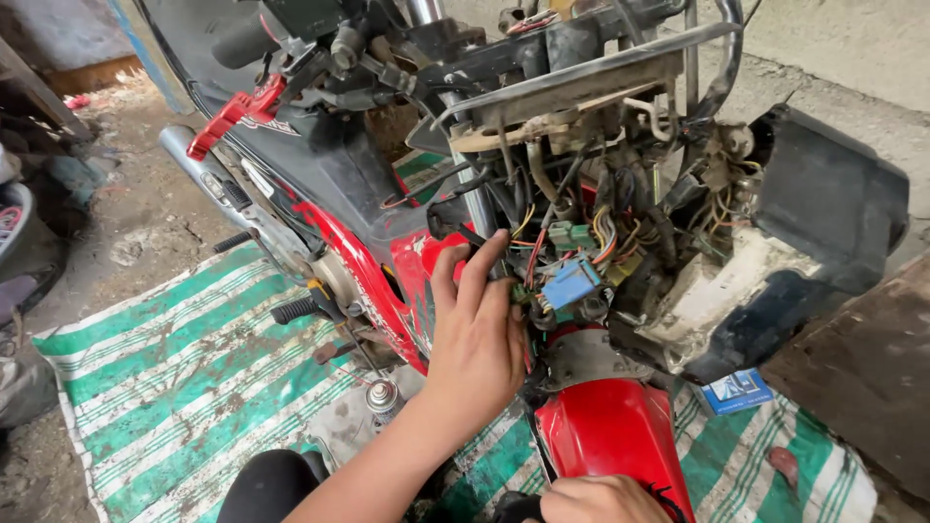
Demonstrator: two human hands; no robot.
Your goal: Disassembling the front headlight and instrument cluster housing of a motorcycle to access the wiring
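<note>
Striped woven mat (184, 368), left hand (477, 334) pinching tangled wiring (567, 257), right hand (596, 501) grip unclear.

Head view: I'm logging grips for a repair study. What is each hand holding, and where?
The left hand reaches into the wiring bundle beside the blue connector; its grip is hidden. The right hand rests low on the red fender.

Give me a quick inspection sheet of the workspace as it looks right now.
Surface: green-and-white striped mat on dirt floor, stained.
Job's things: red motorcycle, front cover off; blue connector exposed.
Clutter: spray can; small blue box.
Hands: left hand, fingers in the wiring beside the connector; right hand low by the red fender, grip unclear.
Cables: wiring harness, tangled, multicoloured.
Surroundings: concrete wall.
</note>
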